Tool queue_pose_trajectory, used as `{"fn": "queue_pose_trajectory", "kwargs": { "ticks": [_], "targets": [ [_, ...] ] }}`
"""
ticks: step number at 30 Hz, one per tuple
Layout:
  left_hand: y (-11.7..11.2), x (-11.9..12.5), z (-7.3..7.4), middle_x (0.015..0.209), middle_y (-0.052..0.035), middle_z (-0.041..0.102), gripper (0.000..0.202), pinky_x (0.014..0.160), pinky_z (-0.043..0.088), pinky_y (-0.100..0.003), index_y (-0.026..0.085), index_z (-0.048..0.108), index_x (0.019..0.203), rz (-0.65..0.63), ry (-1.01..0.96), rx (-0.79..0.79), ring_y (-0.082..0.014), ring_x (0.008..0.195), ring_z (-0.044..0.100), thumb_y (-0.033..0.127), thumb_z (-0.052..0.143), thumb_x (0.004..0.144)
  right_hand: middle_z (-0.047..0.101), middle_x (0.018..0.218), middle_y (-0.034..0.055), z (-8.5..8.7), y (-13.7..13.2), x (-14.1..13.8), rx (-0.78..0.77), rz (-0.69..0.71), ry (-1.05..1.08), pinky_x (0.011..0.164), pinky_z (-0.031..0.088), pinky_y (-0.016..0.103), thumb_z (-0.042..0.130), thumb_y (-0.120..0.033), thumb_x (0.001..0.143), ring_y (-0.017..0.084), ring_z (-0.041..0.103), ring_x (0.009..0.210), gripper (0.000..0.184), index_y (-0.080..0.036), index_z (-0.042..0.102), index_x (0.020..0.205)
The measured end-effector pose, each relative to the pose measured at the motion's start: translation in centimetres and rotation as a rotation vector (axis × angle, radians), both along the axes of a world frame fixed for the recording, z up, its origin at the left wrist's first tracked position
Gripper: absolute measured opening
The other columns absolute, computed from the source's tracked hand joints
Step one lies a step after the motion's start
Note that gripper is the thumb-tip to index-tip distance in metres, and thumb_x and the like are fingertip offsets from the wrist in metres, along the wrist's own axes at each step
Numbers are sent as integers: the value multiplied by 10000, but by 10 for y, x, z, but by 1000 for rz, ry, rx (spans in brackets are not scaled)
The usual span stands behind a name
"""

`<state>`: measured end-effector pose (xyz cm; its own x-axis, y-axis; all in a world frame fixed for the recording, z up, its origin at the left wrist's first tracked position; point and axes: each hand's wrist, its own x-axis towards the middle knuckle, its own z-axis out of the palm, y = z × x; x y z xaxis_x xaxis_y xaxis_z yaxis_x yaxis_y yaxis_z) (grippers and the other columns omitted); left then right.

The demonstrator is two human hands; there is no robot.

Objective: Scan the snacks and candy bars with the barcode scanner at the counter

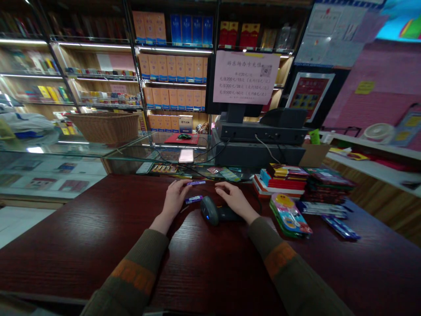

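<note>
A slim purple candy-like pack point(198, 183) is pinched at its left end by the thumb and fingers of my left hand point(175, 196). Another small purple pack point(194, 199) lies on the dark wooden counter just below it, beside that hand. My right hand point(233, 199) is to the right, above the grip of a handheld barcode scanner point(210, 211). Its fingers are bent loosely and apart, with nothing visible in them. The scanner lies on its side with a blue light on; its grip is partly hidden by my right wrist.
Stacked boxes and packs point(284, 175), a colourful blister pack point(289, 215) and blue-white packs point(340, 227) sit at the right. Behind the counter stand a glass display case point(131, 154), a monitor with a pink notice point(245, 79) and a wicker basket point(105, 127).
</note>
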<state>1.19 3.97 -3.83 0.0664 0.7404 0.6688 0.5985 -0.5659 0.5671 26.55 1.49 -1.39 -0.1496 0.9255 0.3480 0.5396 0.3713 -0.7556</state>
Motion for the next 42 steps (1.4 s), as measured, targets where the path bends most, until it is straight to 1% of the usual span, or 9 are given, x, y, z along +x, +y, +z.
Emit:
{"fn": "queue_pose_trajectory", "kwargs": {
  "ticks": [3, 8, 14, 18, 23, 30, 35, 38, 42],
  "targets": [
    [-3, 4, 3, 1028, -37, 765, 181, 1006, 492, -397, 240, 722, 1049, -15, 4, 18, -208, 979, 676, 311, 587, 950, 759, 1049, 38, -1, 7, -8, -19, 29, 97, 908, 496, 362, 599, -392, 900, 217, 691, 968, 292, -247, 707, 1129],
    [-6, 11, 6, 1024, -35, 763, 191, 978, 513, -384, 252, 729, 1065, -53, -36, 7, -208, 980, 674, 325, 606, 940, 758, 1087, 57, 1, 15, -20, -10, 82, 179, 923, 500, 361, 596, -376, 902, 212, 698, 979, 342, -222, 702, 1188],
    [-7, 17, 1, 1069, -43, 752, 227, 931, 547, -355, 249, 720, 1097, -109, -155, -60, -200, 989, 694, 362, 611, 933, 762, 1067, 73, 6, 18, -24, 6, 104, 273, 910, 512, 366, 637, -388, 862, 221, 706, 954, 333, -196, 726, 1120],
    [-8, 22, 3, 1066, -54, 756, 244, 945, 546, -367, 239, 724, 1089, -131, -180, -79, -209, 1001, 699, 383, 624, 918, 768, 1014, 72, 4, 18, -20, -15, 102, 342, 883, 526, 367, 671, -399, 828, 225, 711, 928, 323, -192, 732, 1069],
    [-11, 31, 11, 1105, -53, 752, 246, 981, 531, -372, 237, 723, 1084, -212, -212, -102, -210, 1030, 698, 375, 647, 895, 765, 1006, 54, 5, 15, -8, 1, 115, 408, 897, 526, 363, 736, -363, 760, 218, 707, 930, 333, -196, 728, 1048],
    [-10, 41, 21, 1082, -57, 762, 277, 959, 541, -365, 216, 726, 1091, -302, -218, -188, -209, 997, 706, 373, 646, 877, 766, 971, 41, 17, 3, 7, -8, 105, 403, 909, 520, 373, 749, -368, 749, 215, 701, 921, 287, -197, 737, 980],
    [-11, 49, 39, 1068, -45, 768, 273, 928, 552, -349, 219, 726, 1098, -319, -144, -210, -206, 971, 714, 348, 632, 877, 760, 964, 41, 22, -2, 16, 14, 92, 405, 918, 517, 377, 755, -372, 737, 209, 695, 906, 280, -193, 732, 952],
    [-14, 57, 51, 1063, -32, 770, 250, 952, 545, -347, 220, 726, 1079, -312, -106, -198, -202, 974, 715, 310, 630, 866, 758, 944, 42, 24, -6, 22, 36, 77, 364, 890, 527, 372, 748, -381, 743, 205, 692, 881, 276, -191, 728, 942],
    [-16, 70, 59, 1055, -21, 773, 231, 966, 546, -356, 233, 722, 1067, -324, -92, -180, -197, 964, 723, 255, 616, 863, 756, 934, 43, 26, -13, 29, 75, 38, 343, 873, 532, 362, 740, -369, 752, 203, 694, 867, 260, -191, 719, 941]
  ]
}}
